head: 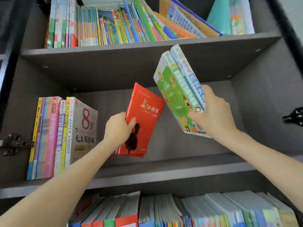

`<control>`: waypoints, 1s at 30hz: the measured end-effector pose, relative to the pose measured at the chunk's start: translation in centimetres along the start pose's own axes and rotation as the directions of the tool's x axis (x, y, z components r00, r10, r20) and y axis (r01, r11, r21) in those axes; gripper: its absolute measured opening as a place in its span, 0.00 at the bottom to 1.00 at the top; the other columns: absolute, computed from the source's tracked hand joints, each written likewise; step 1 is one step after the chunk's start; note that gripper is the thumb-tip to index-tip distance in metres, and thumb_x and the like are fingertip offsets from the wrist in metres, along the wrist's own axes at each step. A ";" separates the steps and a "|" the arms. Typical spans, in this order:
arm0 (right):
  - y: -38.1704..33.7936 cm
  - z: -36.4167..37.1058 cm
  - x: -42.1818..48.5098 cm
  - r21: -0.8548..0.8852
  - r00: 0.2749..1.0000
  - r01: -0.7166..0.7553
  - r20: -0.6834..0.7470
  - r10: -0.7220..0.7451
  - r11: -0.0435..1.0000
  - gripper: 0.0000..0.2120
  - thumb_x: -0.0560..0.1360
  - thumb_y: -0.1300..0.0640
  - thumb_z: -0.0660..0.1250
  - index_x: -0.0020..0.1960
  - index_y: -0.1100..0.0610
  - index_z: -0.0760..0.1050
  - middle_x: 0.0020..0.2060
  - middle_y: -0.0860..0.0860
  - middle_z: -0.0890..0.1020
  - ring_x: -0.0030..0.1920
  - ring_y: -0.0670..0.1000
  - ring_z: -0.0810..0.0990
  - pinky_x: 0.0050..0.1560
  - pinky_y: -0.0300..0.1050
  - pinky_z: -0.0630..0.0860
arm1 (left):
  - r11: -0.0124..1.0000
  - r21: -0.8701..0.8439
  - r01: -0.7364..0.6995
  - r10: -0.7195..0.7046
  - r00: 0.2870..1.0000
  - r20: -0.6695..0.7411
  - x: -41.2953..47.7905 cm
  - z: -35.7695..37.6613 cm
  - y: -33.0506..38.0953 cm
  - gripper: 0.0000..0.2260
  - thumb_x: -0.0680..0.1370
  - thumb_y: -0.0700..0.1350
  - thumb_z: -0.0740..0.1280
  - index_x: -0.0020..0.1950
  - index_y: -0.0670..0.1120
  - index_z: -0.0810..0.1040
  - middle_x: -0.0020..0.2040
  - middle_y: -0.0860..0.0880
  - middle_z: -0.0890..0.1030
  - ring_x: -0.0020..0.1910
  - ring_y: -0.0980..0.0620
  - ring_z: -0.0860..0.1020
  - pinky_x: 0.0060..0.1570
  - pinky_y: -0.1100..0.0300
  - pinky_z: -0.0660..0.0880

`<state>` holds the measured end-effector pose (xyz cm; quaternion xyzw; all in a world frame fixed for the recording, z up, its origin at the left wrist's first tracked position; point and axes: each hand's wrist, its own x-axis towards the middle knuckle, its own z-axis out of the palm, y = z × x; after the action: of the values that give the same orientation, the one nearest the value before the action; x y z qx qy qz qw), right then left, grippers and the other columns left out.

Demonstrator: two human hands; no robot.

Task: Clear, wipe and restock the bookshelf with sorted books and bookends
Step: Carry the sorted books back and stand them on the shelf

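Grey bookshelf (pixel 147 63) fills my view; on the middle shelf (pixel 180 145) an upright row of books (pixel 55 136) stands at the far left. My left hand (pixel 118 128) grips a red book (pixel 144 112), its long axis tilted up and right, nearer that row, while my right hand (pixel 214 115) clamps a pair of paperbacks (pixel 173 95) higher, well to the right.

A red book (pixel 142 118) is held tilted by the left hand (pixel 118 128) inside the middle shelf (pixel 164 176). Two books, one green (pixel 176 97) and one blue (pixel 190 76), are gripped together by the right hand (pixel 213 112). A row of upright books (pixel 60 135) is stood at the shelf's left end. Packed rows are seen on the upper shelf (pixel 147 45) and below.
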<state>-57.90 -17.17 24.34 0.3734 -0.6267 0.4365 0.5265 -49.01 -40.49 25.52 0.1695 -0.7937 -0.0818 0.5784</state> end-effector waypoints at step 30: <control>2.1 1.6 1.8 0.212 0.969 -0.241 0.107 0.223 0.947 0.19 0.71 0.61 0.70 0.60 0.55 0.70 0.47 0.48 0.77 0.45 0.51 0.75 0.44 0.43 0.69 | 0.921 -0.203 0.333 -0.298 0.936 0.187 -0.8 0.0 1.7 0.08 0.73 0.34 0.61 0.45 0.34 0.78 0.36 0.39 0.81 0.34 0.42 0.82 0.41 0.52 0.82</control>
<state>-60.69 -17.99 25.72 0.3712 -0.6342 0.5476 0.4002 -49.09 -38.63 25.32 0.2200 -0.7828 -0.2788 0.5110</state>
